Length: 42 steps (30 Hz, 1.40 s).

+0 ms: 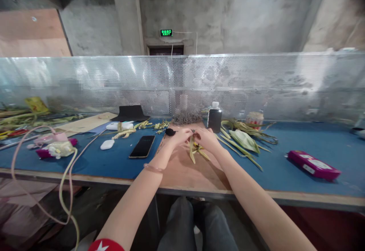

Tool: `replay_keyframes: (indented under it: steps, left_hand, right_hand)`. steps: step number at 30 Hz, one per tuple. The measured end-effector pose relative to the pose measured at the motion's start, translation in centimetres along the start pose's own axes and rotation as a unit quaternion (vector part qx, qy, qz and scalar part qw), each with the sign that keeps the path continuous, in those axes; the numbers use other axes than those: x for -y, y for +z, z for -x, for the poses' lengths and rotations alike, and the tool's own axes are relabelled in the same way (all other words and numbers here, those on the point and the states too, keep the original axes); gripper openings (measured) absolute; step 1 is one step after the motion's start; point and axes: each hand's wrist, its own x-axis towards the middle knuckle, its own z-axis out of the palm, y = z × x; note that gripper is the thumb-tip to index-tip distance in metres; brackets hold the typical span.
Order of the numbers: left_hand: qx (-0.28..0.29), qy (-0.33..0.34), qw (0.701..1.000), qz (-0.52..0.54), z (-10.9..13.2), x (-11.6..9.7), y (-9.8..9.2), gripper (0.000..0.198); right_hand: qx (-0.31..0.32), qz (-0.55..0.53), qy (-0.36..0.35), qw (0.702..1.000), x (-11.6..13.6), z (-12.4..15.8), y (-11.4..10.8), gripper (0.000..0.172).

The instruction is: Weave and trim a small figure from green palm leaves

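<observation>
Fine fingertip work seems in hand: over the brown board (186, 173), the right hand (205, 138) curls closed, apparently pinching yellow-green leaf strips (192, 153), the left hand (183, 136) meeting it, grip unclear; the next move calls for steadiness.

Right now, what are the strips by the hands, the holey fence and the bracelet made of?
The strips look like plant: dull yellow-green, tapering. The fence is probably metal: silvery, shiny, full of holes. The bracelet could be plastic or stone: smooth, pinkish.
</observation>
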Motion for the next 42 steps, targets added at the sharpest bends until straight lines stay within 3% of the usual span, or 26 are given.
replay_keyframes:
  steps: [14,27,42]
  left_hand:
    - [-0.002,0.021,1.000,-0.002,-0.20,0.38,-0.09,0.013]
    - [0.019,0.009,1.000,-0.001,0.01,-0.20,-0.21,0.029]
    - [0.009,-0.002,1.000,-0.027,0.07,-0.30,-0.12,0.018]
  right_hand:
    - [0.018,-0.009,0.004,1.000,-0.07,-0.03,-0.08,0.016]
    - [0.007,-0.036,-0.004,0.999,-0.11,0.03,-0.13,0.017]
    - [0.036,-0.059,0.012,0.998,0.07,0.14,-0.47,0.015]
